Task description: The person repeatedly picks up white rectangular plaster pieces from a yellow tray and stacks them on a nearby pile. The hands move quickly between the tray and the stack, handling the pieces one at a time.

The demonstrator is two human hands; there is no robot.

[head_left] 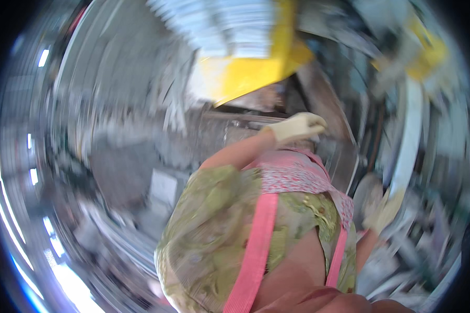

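The whole picture is smeared by motion. My left hand [297, 128], in a pale glove, reaches forward with its fingers curled near a grey metal surface [324, 94]; I cannot tell if it grips anything. My right hand [384, 211], also gloved, is low on the right beside a long white curved bar [408, 135]. The blur hides whether it holds the bar. My green patterned top [214, 229] and pink apron straps [256, 245] fill the lower middle.
A yellow machine part [245, 73] hangs above the left hand, and another yellow piece [428, 52] sits at the upper right. Grey blurred clutter [120, 172] spreads on the left. A white flat piece [163, 188] lies near my left shoulder.
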